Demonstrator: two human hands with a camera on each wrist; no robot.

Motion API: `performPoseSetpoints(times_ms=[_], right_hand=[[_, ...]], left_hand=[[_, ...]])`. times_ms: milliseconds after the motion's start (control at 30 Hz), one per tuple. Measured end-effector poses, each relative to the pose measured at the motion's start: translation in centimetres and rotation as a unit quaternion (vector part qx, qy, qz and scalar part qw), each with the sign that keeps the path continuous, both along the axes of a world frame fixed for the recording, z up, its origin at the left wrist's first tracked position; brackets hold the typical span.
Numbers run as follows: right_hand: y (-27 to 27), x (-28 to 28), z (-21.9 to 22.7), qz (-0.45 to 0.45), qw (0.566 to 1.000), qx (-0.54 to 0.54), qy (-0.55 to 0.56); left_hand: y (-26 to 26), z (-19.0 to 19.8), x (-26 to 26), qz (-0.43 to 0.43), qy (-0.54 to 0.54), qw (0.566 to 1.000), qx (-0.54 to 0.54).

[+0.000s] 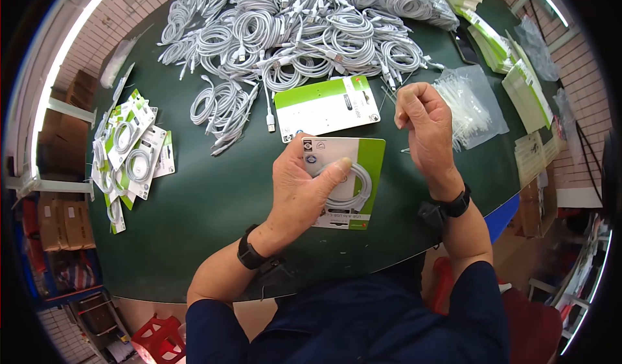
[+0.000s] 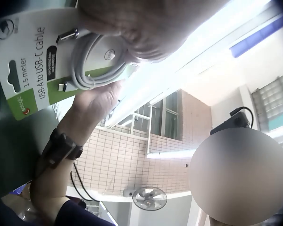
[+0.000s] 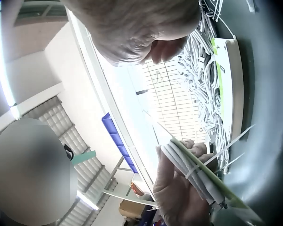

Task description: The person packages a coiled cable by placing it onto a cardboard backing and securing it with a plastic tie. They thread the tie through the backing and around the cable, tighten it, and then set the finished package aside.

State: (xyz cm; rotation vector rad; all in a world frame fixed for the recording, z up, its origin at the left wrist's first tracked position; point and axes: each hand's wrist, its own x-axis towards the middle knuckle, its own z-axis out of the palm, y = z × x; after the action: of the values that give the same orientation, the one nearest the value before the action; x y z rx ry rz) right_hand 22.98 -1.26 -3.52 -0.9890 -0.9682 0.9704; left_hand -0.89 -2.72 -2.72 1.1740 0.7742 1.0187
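Note:
My left hand [image 1: 295,195] grips a white and green retail card [image 1: 376,163], thumb on its front. A coiled grey cable [image 1: 367,186] lies against that card, and the left wrist view shows print reading USB-A to USB-C cable, 1.5 meter. In the right wrist view, a thin white cable tie [image 3: 233,141] sticks out beside the card. My right hand [image 1: 427,127] is raised right of the card, apart from it. Its fingers curl toward the thumb; I cannot tell whether something thin sits between the fingertips. Beyond the left hand lies a stack of flat cards [image 1: 324,111].
A large heap of coiled grey cables [image 1: 278,34] covers the table's far side. Carded cables [image 1: 133,150] pile up at left. A plastic bag of white cable ties [image 1: 470,108] lies past my right hand. More card stacks [image 1: 528,95] line the right edge, near a phone [image 1: 464,46].

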Motion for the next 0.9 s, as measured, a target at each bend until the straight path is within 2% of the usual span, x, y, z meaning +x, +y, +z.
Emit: performPoseSetpoints(times_ms=[133,200,233,333,433,633,767,867,900], right_hand=[[-1.1,-1.4,0.3,0.094,0.994,-0.026,-0.042],[-1.8,-2.6,0.7,0.199,0.975,-0.061,-0.075],[-2.2,-3.8,0.0,0.206,0.975,-0.043,-0.070],[-2.7,-4.2,-0.3,0.212,0.960,-0.071,-0.170],[-2.5,-4.3,0.0,0.219,0.965,-0.070,-0.127],[-2.0,-3.4,0.4,0.262,0.961,-0.075,-0.057],[-1.9,-3.3,-0.2,0.206,0.972,-0.059,-0.100],[-1.6,-2.6,0.1,0.182,0.977,-0.081,-0.081],[-1.6,-2.6,0.1,0.177,0.976,-0.067,-0.105]], left_hand=[[1.1,-0.3,-0.1,0.043,-0.019,0.999,-0.006],[1.5,-0.5,-0.3,0.057,-0.030,0.998,0.001],[1.6,-0.4,-0.3,0.058,-0.034,0.998,0.012],[1.9,-0.8,-0.4,0.059,-0.036,0.997,0.013],[1.9,-0.7,-0.4,0.049,-0.032,0.998,0.004],[2.6,-1.3,-0.5,-0.004,-0.139,0.986,-0.091],[2.9,-0.9,-0.3,0.009,-0.105,0.992,-0.070],[2.9,-0.1,-0.8,-0.010,0.012,0.999,0.035],[2.9,0.2,-0.8,-0.007,0.067,0.997,0.046]])
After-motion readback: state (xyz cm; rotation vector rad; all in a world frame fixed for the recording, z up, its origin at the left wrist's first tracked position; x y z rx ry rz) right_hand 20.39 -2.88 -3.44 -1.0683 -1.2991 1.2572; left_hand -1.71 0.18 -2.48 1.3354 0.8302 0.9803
